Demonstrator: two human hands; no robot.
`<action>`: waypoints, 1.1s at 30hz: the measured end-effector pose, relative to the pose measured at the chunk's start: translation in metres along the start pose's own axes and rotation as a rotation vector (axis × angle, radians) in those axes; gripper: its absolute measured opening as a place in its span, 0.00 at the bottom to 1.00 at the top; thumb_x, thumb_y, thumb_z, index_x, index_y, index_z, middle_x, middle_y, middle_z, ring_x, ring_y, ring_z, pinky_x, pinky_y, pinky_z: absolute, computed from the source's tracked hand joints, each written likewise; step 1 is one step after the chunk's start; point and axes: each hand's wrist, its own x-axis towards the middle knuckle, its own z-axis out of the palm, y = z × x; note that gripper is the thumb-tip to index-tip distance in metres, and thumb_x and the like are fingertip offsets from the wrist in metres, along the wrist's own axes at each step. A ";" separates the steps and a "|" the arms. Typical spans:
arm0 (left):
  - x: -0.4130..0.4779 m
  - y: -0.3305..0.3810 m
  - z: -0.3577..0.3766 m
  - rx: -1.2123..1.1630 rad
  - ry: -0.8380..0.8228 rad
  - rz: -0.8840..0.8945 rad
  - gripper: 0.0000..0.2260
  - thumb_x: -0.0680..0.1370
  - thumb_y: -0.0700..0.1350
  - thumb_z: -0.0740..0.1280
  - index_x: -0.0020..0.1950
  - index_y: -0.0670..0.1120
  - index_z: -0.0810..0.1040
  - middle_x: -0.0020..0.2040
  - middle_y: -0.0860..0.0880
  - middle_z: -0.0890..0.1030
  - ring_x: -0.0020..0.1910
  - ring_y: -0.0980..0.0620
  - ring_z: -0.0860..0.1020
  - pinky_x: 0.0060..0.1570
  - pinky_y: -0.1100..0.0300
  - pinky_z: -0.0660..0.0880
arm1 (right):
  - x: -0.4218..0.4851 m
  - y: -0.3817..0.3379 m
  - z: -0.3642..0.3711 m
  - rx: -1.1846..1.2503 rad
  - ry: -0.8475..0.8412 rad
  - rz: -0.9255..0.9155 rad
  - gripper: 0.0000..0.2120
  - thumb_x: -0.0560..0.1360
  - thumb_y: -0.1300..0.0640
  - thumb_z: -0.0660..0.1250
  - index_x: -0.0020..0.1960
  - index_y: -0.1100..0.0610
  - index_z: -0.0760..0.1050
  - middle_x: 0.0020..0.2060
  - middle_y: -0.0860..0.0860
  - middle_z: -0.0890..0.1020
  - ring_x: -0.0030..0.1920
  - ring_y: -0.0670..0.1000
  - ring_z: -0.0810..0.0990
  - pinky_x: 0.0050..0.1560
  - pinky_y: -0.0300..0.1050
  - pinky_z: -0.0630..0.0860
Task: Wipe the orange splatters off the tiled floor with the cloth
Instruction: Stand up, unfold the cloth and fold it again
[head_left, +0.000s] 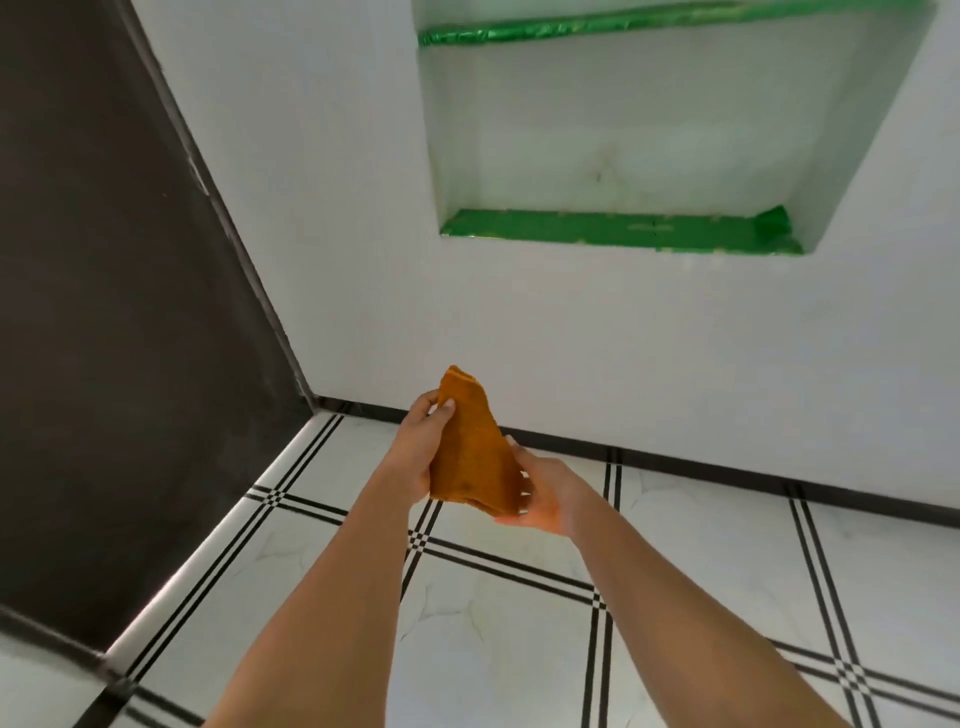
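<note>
Tiled floor (509, 623) spreads well below the grip; no clear orange splatters show on it, only a faint yellowish tint under the forearms, too dim to call. Wiping looks either unstarted or finished; cannot tell which. Cloth (470, 457), orange and folded, held up off the floor between both hands. Left hand (423, 441) pinches its upper edge; right hand (540, 496) cups and grips its lower corner.

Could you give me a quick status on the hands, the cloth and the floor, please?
Left hand and right hand both gripping orange cloth, held up off tiled floor. No orange splatters visible. Nothing in the way.
</note>
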 end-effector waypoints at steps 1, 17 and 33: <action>-0.014 0.000 0.012 -0.006 0.026 0.006 0.15 0.80 0.53 0.59 0.66 0.57 0.66 0.62 0.47 0.72 0.55 0.42 0.73 0.52 0.43 0.74 | -0.011 -0.002 -0.011 0.038 -0.035 0.001 0.24 0.73 0.49 0.68 0.64 0.58 0.67 0.62 0.61 0.72 0.59 0.65 0.74 0.55 0.65 0.75; -0.175 -0.061 0.219 0.200 0.143 -0.042 0.21 0.78 0.53 0.62 0.70 0.48 0.66 0.64 0.47 0.72 0.61 0.44 0.72 0.57 0.48 0.72 | -0.193 -0.039 -0.181 -0.212 0.003 -0.254 0.04 0.73 0.71 0.66 0.44 0.63 0.76 0.41 0.59 0.77 0.36 0.53 0.76 0.48 0.55 0.74; -0.306 -0.129 0.244 0.327 0.145 0.308 0.05 0.77 0.45 0.66 0.49 0.47 0.79 0.43 0.49 0.82 0.46 0.49 0.81 0.48 0.58 0.78 | -0.270 0.049 -0.224 -0.091 -0.137 -0.201 0.12 0.74 0.74 0.55 0.53 0.69 0.73 0.46 0.64 0.78 0.45 0.60 0.80 0.40 0.55 0.80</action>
